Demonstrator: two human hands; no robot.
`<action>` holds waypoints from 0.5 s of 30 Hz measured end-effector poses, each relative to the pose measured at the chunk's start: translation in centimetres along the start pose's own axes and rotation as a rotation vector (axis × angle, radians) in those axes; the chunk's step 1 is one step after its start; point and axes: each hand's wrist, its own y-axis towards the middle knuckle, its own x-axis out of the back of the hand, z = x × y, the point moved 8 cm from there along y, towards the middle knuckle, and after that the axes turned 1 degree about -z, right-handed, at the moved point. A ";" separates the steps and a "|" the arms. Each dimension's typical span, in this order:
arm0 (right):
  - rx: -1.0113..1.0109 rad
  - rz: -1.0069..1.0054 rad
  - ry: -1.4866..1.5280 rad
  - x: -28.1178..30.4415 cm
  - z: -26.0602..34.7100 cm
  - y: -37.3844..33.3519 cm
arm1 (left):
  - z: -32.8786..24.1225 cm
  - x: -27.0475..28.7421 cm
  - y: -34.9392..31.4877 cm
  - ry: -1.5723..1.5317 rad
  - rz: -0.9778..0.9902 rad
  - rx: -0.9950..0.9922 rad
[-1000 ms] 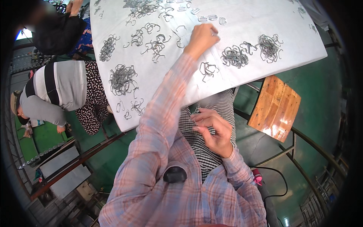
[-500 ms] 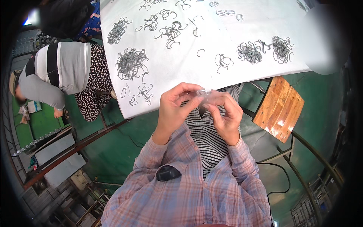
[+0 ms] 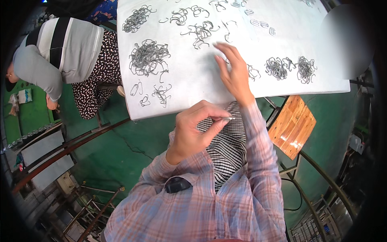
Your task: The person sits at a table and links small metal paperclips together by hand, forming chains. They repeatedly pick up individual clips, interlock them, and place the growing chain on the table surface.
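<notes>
My left hand [image 3: 194,131] is closed in a pinch at the table's near edge. Between thumb and forefinger it grips a small, thin, pale shiny piece [image 3: 229,118], too small to make out fully. Stretched over the white-covered table [image 3: 189,90], my right hand [image 3: 234,76] holds nothing, its fingers apart. Its fingertips are nearest a loose cluster of bent grey wire hooks [image 3: 199,34]. Partly hidden behind the right hand lies another small group of wire hooks [image 3: 254,72].
Larger heaps of wire hooks lie at left [image 3: 147,58] and right [image 3: 276,67]. Small flat slotted pieces [image 3: 263,24] rest at the far side. A wooden stool [image 3: 293,127] stands at right. A person in a striped grey top [image 3: 76,44] bends down at left.
My right hand has let go of the small piece and moved forward over the table, its fingers now spread. The left hand keeps its pinch, slightly lower and nearer me.
</notes>
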 end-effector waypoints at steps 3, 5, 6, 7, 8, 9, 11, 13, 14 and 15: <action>0.071 0.149 -0.328 -6.3 -4.0 3.1 | -0.7 0.4 0.2 -0.009 -0.019 -0.011; 0.112 0.207 -0.594 -8.7 -5.2 3.5 | -0.9 0.8 0.2 -0.027 -0.034 -0.036; 0.092 0.292 -0.534 -9.3 -5.3 3.1 | -0.6 1.0 0.0 -0.045 -0.045 -0.043; 0.111 0.338 -0.551 -9.0 -4.5 2.5 | -0.4 1.1 -0.1 -0.065 -0.040 -0.045; 0.126 0.382 -0.569 -8.3 -3.6 1.8 | -0.2 1.2 0.0 -0.088 -0.032 -0.048; 0.147 0.433 -0.582 -7.7 -2.5 1.1 | -0.1 1.4 -0.2 -0.108 -0.033 -0.047; 0.116 0.443 -0.511 -5.4 -1.3 0.5 | 0.0 1.7 -0.4 -0.126 -0.019 -0.045; 0.067 0.426 -0.453 -3.6 -1.2 0.2 | 0.3 1.4 -0.6 -0.159 0.019 -0.025; 0.046 0.410 -0.425 -3.0 -1.3 0.1 | 0.3 1.5 -0.7 -0.175 0.017 -0.049; 0.021 0.386 -0.399 -2.5 -1.5 0.1 | 0.4 1.5 -0.7 -0.182 0.027 -0.047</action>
